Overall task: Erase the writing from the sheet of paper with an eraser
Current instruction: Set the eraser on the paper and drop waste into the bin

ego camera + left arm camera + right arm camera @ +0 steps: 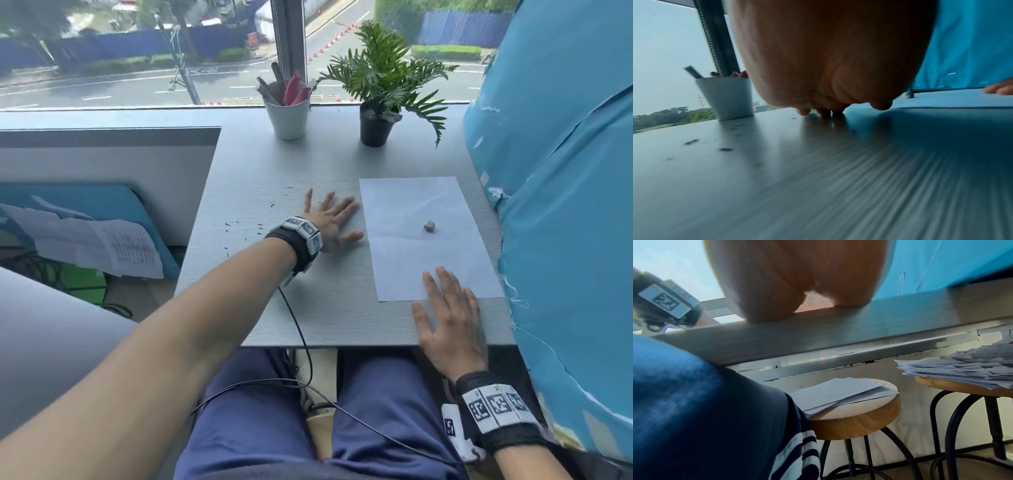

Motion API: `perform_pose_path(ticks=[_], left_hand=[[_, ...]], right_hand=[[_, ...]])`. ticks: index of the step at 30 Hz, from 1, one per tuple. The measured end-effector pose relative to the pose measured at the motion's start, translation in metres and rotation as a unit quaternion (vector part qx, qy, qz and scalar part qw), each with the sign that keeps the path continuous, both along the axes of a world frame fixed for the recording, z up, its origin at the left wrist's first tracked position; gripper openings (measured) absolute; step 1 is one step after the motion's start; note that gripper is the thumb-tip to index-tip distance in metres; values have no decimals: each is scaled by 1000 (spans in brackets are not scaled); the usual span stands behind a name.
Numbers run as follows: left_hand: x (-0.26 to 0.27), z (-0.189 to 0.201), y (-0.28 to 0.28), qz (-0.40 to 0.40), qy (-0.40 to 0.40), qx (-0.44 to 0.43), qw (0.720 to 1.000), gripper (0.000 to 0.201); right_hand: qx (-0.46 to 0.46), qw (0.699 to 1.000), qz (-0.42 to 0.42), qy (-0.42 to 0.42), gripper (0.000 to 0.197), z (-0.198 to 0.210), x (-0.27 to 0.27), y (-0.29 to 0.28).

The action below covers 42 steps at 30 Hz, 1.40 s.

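Paper (411,260): lying flat by the worktop's (274,308) right edge.
Eraser (429,225): small lump sitting mid-paper.
Left hand (330,224): grip released, lying flat beside the paper.
Right hand (448,322): grip released, fingertips touching the paper's near edge.

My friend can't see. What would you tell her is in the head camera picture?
Two open hands lie flat on a grey table: the left hand beside a white paper, the right hand with its fingertips on the paper's near edge. A small eraser sits alone on the paper. A pen cup and a plant stand by the window.
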<state>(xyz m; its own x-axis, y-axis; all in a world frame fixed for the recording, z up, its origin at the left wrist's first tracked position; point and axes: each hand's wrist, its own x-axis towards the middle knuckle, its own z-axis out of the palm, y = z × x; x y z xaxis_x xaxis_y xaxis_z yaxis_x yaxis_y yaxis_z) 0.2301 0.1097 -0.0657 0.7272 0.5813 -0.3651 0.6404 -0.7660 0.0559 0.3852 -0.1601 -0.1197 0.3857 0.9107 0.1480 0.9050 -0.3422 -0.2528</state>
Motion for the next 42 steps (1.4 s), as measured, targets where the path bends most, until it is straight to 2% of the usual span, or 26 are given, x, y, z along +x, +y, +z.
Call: perform_pose_path(ticks=[4,7,9,11,13,15,17,18,22,27,30,33,35,37,39,42], left_hand=[[-49,-2,19,70,16,22,997,89],[-82,6,23,146,69,38,986,98],[-89,16,18,194,109,51,974,107],[-88,22,15,220,100,59,969,109],[-80,23,17,185,40,54,980,104],[-64,21,22,104,-5,27,994,98],[-41,18,24,39,-6,8,999,93],[-31,16,26,32,-3,-1,999,92],[-19,8,50,97,6,-46,994,89],[-60,6,51,137,-1,-56,989,91],[-90,12,34,177,37,-36,983,100],[-104,15,16,228,100,21,968,108],[-101,20,5,241,98,56,964,107],[-90,23,-2,186,52,67,979,99],[-72,22,-6,77,10,43,996,91],[-54,8,-7,-53,9,4,999,83]], right_hand=[[8,1000,-1,1,65,0,0,-1],[7,1000,-2,1,65,-1,0,-1],[7,1000,-2,0,65,-2,0,0],[5,1000,0,-1,65,-2,0,0],[3,1000,3,-3,66,-1,1,0],[3,1000,3,-2,66,-2,1,0],[6,1000,3,0,66,-2,1,0],[8,1000,3,0,66,-2,1,0],[10,1000,6,1,66,-4,2,-1],[15,1000,2,-1,65,-5,2,0],[12,1000,4,-4,65,-6,2,0],[16,1000,2,-3,65,-6,2,0],[19,1000,1,-2,65,-6,1,0],[17,1000,4,-4,65,-5,2,0],[15,1000,4,-5,65,-6,3,0],[11,1000,2,-5,65,-6,3,0]])
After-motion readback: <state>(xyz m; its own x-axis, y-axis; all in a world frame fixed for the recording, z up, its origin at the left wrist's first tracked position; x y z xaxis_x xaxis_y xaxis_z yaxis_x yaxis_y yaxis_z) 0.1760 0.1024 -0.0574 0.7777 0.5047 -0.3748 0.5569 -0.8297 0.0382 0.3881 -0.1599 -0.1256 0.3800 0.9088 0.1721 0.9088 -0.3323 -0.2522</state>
